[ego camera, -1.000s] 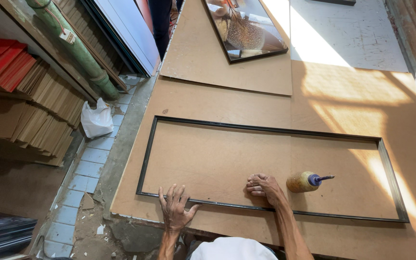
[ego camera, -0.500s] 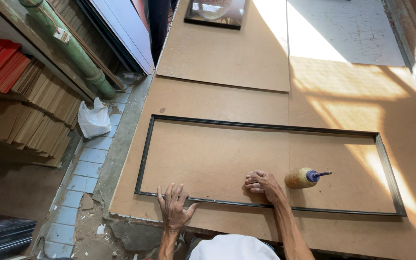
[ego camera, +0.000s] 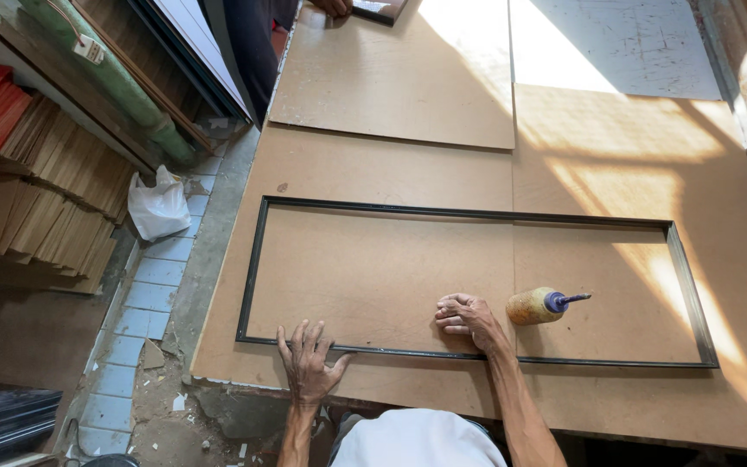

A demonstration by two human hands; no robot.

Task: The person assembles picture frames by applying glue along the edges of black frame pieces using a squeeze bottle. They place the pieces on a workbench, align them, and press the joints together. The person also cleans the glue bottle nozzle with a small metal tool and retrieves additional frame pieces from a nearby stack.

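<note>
Head view: left hand (ego camera: 307, 363) flat, fingers spread, pressing near rail of thin black rectangular frame (ego camera: 475, 284) lying on brown board (ego camera: 373, 164). Right hand (ego camera: 469, 320) loosely curled on same rail, gripping nothing. Yellowish glue bottle (ego camera: 539, 305), purple nozzle, lying just beside. White plastic bag (ego camera: 159, 205) on tiled floor, left.

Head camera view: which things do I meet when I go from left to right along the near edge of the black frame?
White plastic bag → left hand → right hand → glue bottle → right end of the black frame.
</note>
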